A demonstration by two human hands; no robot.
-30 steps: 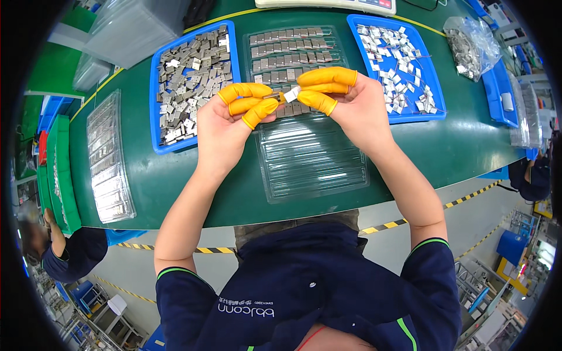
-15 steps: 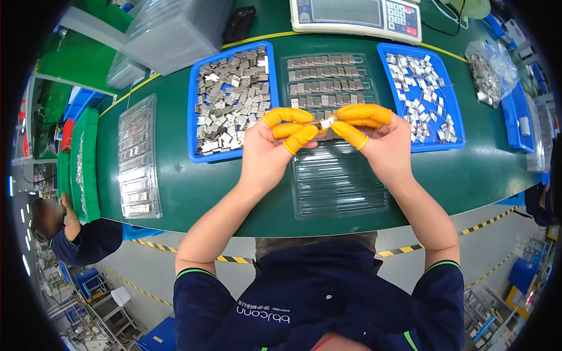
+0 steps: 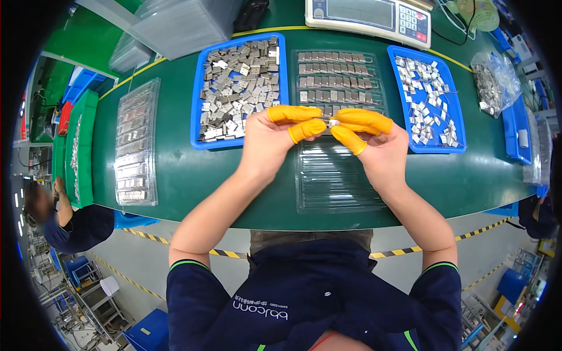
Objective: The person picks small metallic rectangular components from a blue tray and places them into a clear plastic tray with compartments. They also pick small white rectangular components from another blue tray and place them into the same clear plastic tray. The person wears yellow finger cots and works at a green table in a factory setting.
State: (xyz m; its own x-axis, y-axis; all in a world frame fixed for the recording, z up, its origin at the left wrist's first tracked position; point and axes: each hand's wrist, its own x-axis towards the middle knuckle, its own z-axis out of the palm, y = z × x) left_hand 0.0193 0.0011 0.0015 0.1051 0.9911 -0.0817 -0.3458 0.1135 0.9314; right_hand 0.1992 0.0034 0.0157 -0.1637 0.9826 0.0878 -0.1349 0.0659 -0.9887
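Observation:
My two hands meet over the middle of the bench, yellow rubber cots on their fingers. In a pinch of thumb and fingers, my left hand (image 3: 278, 134) holds a small grey metal block, mostly hidden. My right hand (image 3: 377, 140) pinches a small white connector (image 3: 333, 123) against it; whether they are joined I cannot tell. Below the hands lies a clear blister tray (image 3: 336, 187), its far rows filled with grey blocks. Left of it, a blue tray (image 3: 219, 144) is heaped with grey metal blocks. To the right, another blue tray (image 3: 436, 150) holds scattered white connectors with thin wires.
A digital scale (image 3: 360, 17) stands at the back. Stacked clear trays (image 3: 175, 26) rise at back left, near a filled blister tray (image 3: 137, 146). Green bins (image 3: 88, 140) and a co-worker (image 3: 76, 225) are at far left. A bag of parts (image 3: 492, 82) lies at right.
My fingers have drawn closer together around the small parts, and less of the white connector shows. The bench and trays appear slightly shifted in view as my head moved.

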